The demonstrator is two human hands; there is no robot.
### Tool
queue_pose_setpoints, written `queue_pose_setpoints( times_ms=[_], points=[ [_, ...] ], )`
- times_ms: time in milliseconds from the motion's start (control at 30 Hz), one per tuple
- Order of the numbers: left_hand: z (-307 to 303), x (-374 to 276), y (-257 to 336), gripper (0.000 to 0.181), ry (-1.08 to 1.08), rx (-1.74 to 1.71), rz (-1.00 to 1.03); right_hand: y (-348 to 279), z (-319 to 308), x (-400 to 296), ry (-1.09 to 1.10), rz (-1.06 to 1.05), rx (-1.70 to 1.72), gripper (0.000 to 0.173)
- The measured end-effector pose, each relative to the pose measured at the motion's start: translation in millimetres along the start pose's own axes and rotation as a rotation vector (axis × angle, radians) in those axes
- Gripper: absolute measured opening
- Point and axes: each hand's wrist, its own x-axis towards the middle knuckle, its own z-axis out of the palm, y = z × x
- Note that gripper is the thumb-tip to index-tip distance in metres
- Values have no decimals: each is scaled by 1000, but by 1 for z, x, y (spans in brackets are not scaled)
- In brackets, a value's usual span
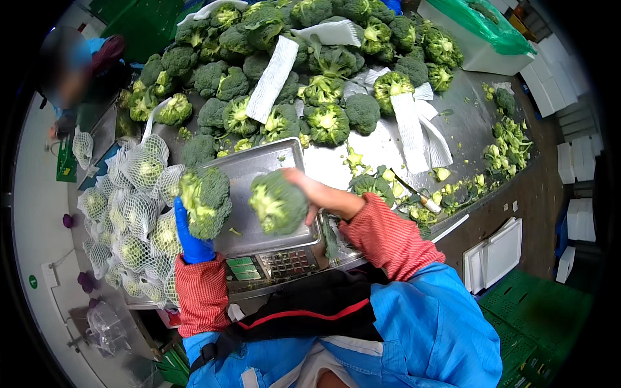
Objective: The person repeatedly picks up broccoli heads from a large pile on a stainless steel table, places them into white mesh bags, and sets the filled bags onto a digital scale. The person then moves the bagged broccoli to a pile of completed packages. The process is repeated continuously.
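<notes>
My left hand [195, 240], in a blue glove, holds a broccoli head [206, 201] with its cut stem turned left, over the left edge of a steel weighing pan [237, 186]. My bare right hand [315, 191] grips another broccoli head [277, 202] above the pan; this one is slightly blurred. The scale's keypad [287, 263] and green display [242, 268] show below the pan. To the left lies a pile of broccoli heads in white foam-net sleeves [138, 208]. A heap of bare broccoli heads [327, 123] lies beyond the pan.
Flattened white net sleeves [272, 80] lie over the heap and on the steel table [465, 126]. A knife [421, 195] rests among stem trimmings [507, 148] at the right. A white box with green plastic lining [490, 53] stands back right. Another person [73, 72] is at the far left.
</notes>
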Motion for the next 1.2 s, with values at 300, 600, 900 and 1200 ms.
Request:
queue_pose_setpoints(
  times_ms=[300,600,900,1200],
  points=[
    [92,-41,-44,54,-143,249,-300,-26,-108,-46,1164,-178,-1241,70],
    [158,-28,-170,56,-6,169,-694,47,-241,-80,1288,-221,-1464,16],
    [169,-5,-252,76,221,60,-658,-11,-158,-145,1134,-579,-915,22],
    [192,0,-209,82,-82,322,-214,-8,-75,-156,756,-548,-244,20]
  ],
)
